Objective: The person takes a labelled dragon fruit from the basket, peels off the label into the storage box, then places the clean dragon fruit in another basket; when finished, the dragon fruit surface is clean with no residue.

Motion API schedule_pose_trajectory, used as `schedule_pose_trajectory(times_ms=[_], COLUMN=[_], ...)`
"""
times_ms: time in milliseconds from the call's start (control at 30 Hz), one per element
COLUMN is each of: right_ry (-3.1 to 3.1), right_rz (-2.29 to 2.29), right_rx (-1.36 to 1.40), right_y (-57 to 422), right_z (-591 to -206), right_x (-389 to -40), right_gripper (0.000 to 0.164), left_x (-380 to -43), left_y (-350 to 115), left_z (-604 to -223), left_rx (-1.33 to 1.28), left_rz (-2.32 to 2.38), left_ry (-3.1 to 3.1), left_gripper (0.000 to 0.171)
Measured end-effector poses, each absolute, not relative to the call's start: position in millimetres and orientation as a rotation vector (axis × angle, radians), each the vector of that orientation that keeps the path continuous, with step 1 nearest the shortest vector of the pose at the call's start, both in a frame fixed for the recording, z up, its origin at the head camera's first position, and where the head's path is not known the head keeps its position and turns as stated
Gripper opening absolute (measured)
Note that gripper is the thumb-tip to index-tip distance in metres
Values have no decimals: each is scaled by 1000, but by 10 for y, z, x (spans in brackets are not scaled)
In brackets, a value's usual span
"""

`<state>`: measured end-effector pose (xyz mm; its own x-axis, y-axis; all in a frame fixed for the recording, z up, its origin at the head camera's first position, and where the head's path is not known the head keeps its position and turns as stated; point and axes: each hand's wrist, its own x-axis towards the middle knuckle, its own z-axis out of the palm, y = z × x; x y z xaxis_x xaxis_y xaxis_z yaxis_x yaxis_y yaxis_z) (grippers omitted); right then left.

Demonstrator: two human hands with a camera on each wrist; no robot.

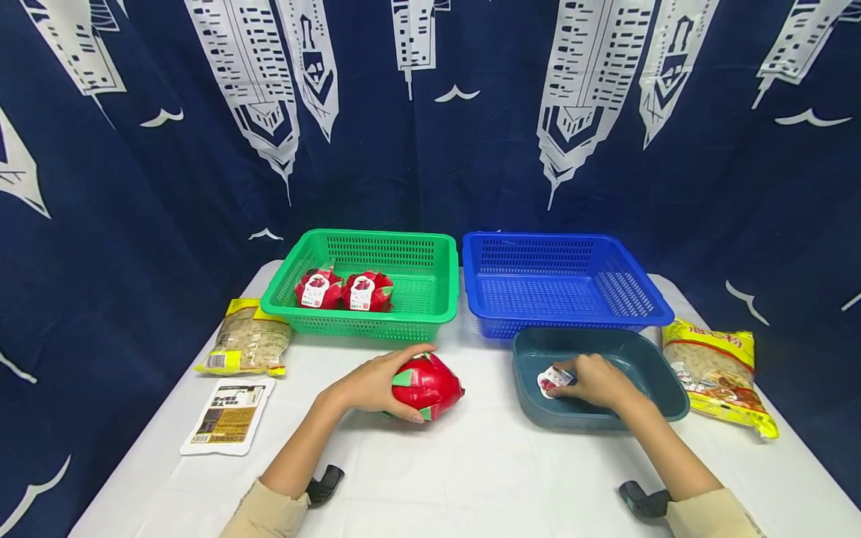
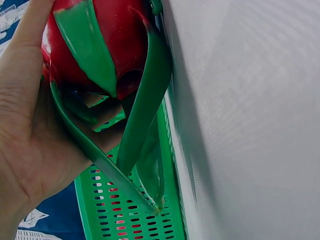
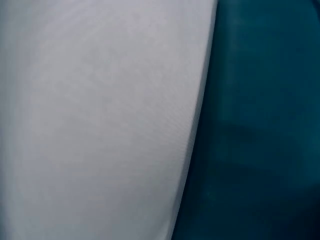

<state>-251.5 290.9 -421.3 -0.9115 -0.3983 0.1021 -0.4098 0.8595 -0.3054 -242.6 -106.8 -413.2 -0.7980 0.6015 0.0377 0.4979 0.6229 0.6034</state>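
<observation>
My left hand (image 1: 370, 382) grips a red dragon fruit (image 1: 430, 385) with green-tipped scales, at the white table's middle. In the left wrist view, long green scales (image 2: 82, 45) hang from the fruit beside my palm. Inside the dark teal basin (image 1: 599, 420), my right hand (image 1: 595, 381) pinches a small white label sticker (image 1: 553, 381) printed with a red fruit. Two dragon fruits (image 1: 366, 291) bearing similar labels sit in the left part of the green basket (image 1: 417, 314). The right wrist view shows only tablecloth and the basin's wall (image 3: 250, 100), not the hand.
A blue basket (image 1: 531, 291) stands behind the teal basin. Yellow bags (image 1: 252, 340) lie at the left, and another yellow bag (image 1: 716, 373) lies right of the basin. A flat white packet (image 1: 229, 417) rests at the front left. A dark printed curtain (image 1: 417, 164) hangs behind the table.
</observation>
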Motion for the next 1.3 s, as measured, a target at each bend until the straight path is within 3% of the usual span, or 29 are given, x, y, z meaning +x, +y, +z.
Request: schedule_pose_trajectory(times_ms=[400,567,767,867,1000,1133,1300], right_ry=[-2980,-2933,-2730,-2617,-2538,-2678,-2940], right_rz=[463,527,500,508,612,717,721], right_rx=[610,582,524,444,328,241,271], right_y=[2948,2981,3167,3341,3591,3811,4003], right_z=[-4161,-3951,-3435,-3207,-3086,-3177,-3392], right_x=[-2499,-2362,-2380,-2493,-2706,-2877,-2959], right_gripper=[67,56,45,51,73,89,97], left_x=[-2407,-2360,-2333,-2340,-2359,-2387,-2442], left_y=[-1041,-1029,-1039,-1038,-1036,-1049,-1129], left_z=[-4090,-4076,-4019,-3995,-3982,-3980,-3970], left_rx=[905,823,801,806,827,882,929], left_rz=[909,891,884,893,902,945,972], left_ry=[2679,2668,2628,2610,2587,2510,2376], left_gripper=[99,100,97,96,96,93,89])
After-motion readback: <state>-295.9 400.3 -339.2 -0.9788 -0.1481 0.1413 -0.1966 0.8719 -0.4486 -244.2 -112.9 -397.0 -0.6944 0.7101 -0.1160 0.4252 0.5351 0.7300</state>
